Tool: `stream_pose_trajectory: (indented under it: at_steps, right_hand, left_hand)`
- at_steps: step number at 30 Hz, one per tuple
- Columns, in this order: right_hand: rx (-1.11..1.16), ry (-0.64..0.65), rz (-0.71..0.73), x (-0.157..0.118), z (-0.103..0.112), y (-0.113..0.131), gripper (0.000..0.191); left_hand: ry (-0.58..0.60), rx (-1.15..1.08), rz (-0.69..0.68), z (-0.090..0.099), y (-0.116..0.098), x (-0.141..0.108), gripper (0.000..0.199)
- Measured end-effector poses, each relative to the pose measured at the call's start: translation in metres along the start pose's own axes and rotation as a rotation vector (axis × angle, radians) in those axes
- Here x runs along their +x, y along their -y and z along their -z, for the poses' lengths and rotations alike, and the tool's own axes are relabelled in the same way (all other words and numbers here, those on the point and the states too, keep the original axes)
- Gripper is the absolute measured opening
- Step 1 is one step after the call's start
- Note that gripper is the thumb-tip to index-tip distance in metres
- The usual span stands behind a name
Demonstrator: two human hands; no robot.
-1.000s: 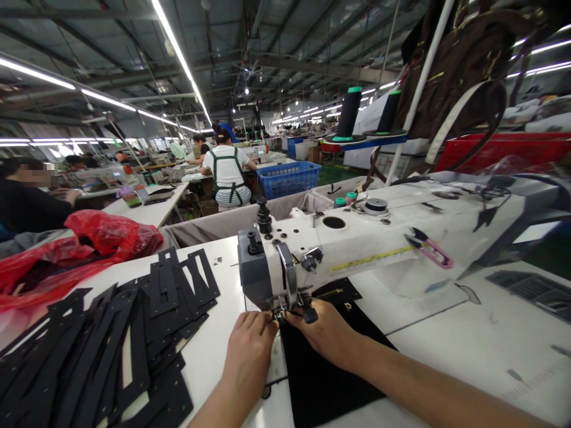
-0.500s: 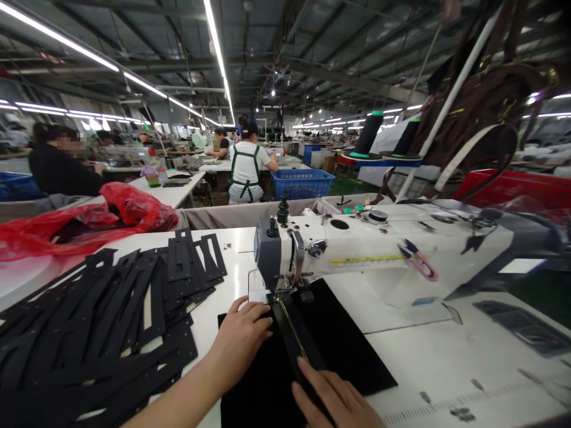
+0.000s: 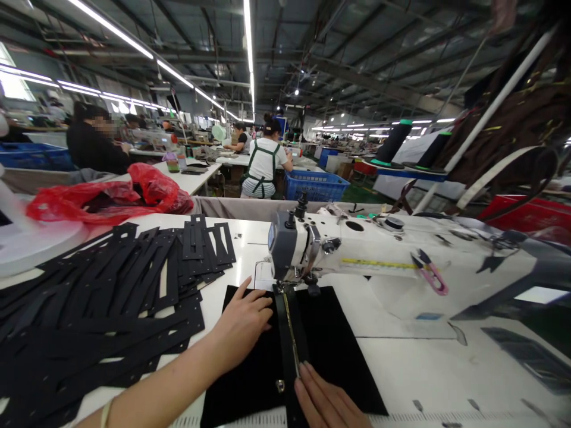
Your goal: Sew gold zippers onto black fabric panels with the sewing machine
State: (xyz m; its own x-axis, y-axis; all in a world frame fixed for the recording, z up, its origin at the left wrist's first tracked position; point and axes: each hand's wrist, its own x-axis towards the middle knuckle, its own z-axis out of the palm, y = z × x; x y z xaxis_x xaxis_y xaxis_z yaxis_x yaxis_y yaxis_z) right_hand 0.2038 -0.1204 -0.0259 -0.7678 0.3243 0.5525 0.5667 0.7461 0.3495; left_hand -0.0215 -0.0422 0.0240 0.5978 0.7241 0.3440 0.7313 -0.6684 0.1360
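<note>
A black fabric panel (image 3: 339,345) lies flat under the needle and presser foot of a white sewing machine (image 3: 379,244). Down its middle runs a black zipper (image 3: 291,327) with gold-coloured teeth. Its upper end is at the presser foot. My left hand (image 3: 244,326) rests palm down on the panel left of the zipper, fingers spread, close to the foot. My right hand (image 3: 328,397) lies nearer to me, its fingers stretched out and touching the zipper tape. Left of that hand a small metal piece (image 3: 280,386) shows on the fabric.
Many black slotted strips (image 3: 147,285) are heaped on the left of the white table. Behind them lies a red plastic bag (image 3: 156,190). Pink-handled snips (image 3: 430,273) sit against the machine arm. Beyond stand a blue basket (image 3: 314,185) and co-workers, one in a green-strapped apron (image 3: 264,163).
The view has swung left and slightly down. The panel lies straighter, and its near edge and the metal piece now show. My left fingers are more spread; my right hand stays at the zipper.
</note>
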Motion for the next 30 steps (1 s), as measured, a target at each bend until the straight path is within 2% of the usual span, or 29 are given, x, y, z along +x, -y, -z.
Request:
stream_pose_trajectory:
  at_steps: [5, 10, 12, 13, 15, 17, 19, 21, 22, 27, 30]
  right_hand:
    - [0.051, 0.025, 0.068, -0.003, 0.000, -0.007, 0.033]
    - [0.182, -0.086, -0.075, -0.009, -0.003, -0.009, 0.035]
    - [0.242, -0.113, -0.220, -0.004, 0.002, -0.010, 0.030]
    - [0.272, -0.111, -0.337, 0.001, 0.007, -0.013, 0.028]
    - [0.320, -0.087, -0.612, 0.016, 0.020, -0.021, 0.024]
    - [0.329, -0.077, -0.737, 0.035, 0.034, -0.035, 0.024]
    - [0.326, -0.102, -0.696, 0.052, 0.044, -0.049, 0.023]
    - [0.329, -0.123, -0.610, 0.065, 0.048, -0.059, 0.021]
    - [0.335, -0.126, -0.582, 0.070, 0.049, -0.062, 0.020]
    - [0.306, -0.138, -0.536, 0.081, 0.049, -0.069, 0.019]
    - [0.227, -0.198, -0.487, 0.083, 0.055, -0.072, 0.020]
  left_hand:
    - [0.027, -0.084, 0.029, 0.007, -0.016, -0.011, 0.039]
    - [0.040, -0.024, 0.085, 0.003, -0.021, -0.020, 0.043]
    - [0.026, 0.003, 0.107, -0.001, -0.027, -0.022, 0.039]
    - [0.029, -0.020, 0.114, -0.002, -0.032, -0.023, 0.036]
    - [0.068, -0.174, 0.085, 0.000, -0.043, -0.019, 0.027]
    - [0.064, -0.386, 0.066, 0.006, -0.052, -0.011, 0.019]
    - [-0.079, -0.505, 0.103, 0.014, -0.055, -0.001, 0.020]
    - [-0.257, -0.499, 0.154, 0.019, -0.051, 0.008, 0.023]
    - [-0.306, -0.478, 0.143, 0.019, -0.048, 0.011, 0.023]
    - [-0.338, -0.390, 0.019, 0.008, -0.040, 0.024, 0.025]
    - [-0.352, -0.296, -0.034, 0.004, -0.039, 0.032, 0.016]
